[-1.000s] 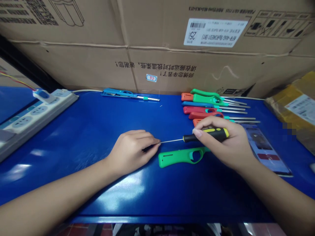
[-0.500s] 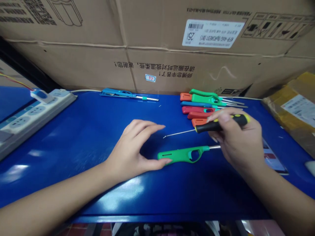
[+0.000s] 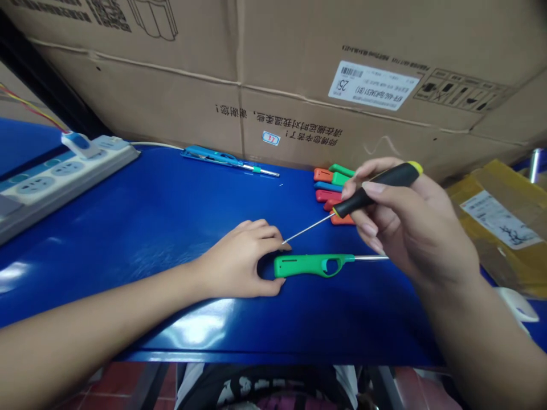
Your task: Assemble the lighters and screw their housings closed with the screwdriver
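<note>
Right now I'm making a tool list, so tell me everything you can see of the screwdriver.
The screwdriver has a black handle, plastic or rubber by its look, with a yellow end cap and a yellow band where the thin, metallic-looking shaft begins. The right hand grips the handle above the blue table, shaft slanting down and leftward. Its tip lies beside the left hand; whether they touch is unclear, and the tip's shape is too small to tell.

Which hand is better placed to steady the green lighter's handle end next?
Probably the left hand: its thumb and fingers are spread around the handle end of the green lighter, with nothing visible in its grasp. The right hand is occupied, holding the screwdriver.
</note>
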The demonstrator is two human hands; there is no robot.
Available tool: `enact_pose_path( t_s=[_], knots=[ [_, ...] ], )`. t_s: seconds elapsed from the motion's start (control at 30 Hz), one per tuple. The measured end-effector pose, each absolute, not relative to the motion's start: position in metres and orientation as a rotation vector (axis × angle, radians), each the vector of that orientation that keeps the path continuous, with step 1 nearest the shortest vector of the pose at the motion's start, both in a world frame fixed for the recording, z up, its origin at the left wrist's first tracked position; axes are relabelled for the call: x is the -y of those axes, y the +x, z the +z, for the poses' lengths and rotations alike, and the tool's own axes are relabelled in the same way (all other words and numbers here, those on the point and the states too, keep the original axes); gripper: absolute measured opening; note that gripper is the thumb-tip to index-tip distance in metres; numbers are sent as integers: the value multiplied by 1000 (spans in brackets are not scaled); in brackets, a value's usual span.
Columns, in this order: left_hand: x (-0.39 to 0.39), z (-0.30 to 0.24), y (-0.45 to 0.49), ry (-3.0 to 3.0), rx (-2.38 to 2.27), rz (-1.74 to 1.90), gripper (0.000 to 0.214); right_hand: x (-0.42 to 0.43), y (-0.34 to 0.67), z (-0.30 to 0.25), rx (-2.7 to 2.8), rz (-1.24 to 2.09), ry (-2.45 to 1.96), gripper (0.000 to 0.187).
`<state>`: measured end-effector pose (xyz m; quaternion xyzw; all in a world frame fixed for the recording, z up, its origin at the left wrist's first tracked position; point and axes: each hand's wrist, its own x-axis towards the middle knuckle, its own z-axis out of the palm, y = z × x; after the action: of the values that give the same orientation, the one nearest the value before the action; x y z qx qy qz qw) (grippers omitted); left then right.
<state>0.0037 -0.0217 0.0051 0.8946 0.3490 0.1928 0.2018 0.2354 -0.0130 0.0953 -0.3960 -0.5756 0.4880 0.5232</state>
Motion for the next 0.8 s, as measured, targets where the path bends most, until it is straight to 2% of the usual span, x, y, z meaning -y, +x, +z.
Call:
enact_pose_path(
  t_s=[0.13, 0.27, 0.47, 0.8],
  knots=[
    [21, 2, 2, 2482, -943, 558, 32, 21, 228, 81, 1369, 896, -917, 9],
    [20, -2, 3, 2464, -900, 586, 35, 25, 223, 58, 1438, 774, -926, 17],
    [19, -4, 6, 2474, -884, 605, 37, 27, 219, 44, 1612, 476, -830, 15],
    [19, -7, 6, 2475, -870, 635, 36, 26, 222, 41, 1662, 506, -846, 15]
  ],
)
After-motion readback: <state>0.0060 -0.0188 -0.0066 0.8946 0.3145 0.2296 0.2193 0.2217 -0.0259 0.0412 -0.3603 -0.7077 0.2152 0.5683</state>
